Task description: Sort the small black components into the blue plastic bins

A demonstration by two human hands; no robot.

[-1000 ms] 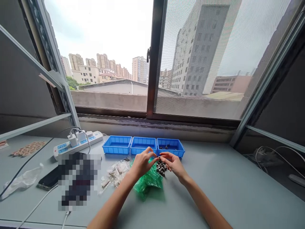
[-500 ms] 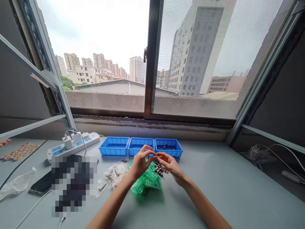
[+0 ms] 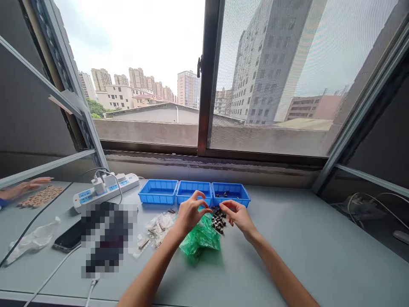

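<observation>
My left hand (image 3: pixel 191 214) hovers above a crumpled green plastic bag (image 3: pixel 204 236), fingers curved and apart, with nothing visible between them. To its right, my right hand (image 3: pixel 238 216) has thumb and forefinger close together in a pinch. Whatever sits between those fingertips is too small to make out. Just below and left of the right hand lies a pile of small black and silver parts (image 3: pixel 218 222), beside the bag. Behind the hands, the right blue tray (image 3: pixel 245 202) has a few small dark parts in it.
Two more blue trays, the left tray (image 3: pixel 157 198) and middle tray (image 3: pixel 188 199), stand alongside. Small clear packets (image 3: pixel 159 228) lie left of the bag. Farther left are a power strip (image 3: pixel 108 194), a phone (image 3: pixel 65 238), cables, and another person's hand (image 3: pixel 28 186) over small brown pieces (image 3: pixel 41 197).
My hands have moved apart from where their fingertips met, and the left fingers have spread. The view has shifted slightly. Another person's hand has come further into view at the left.
</observation>
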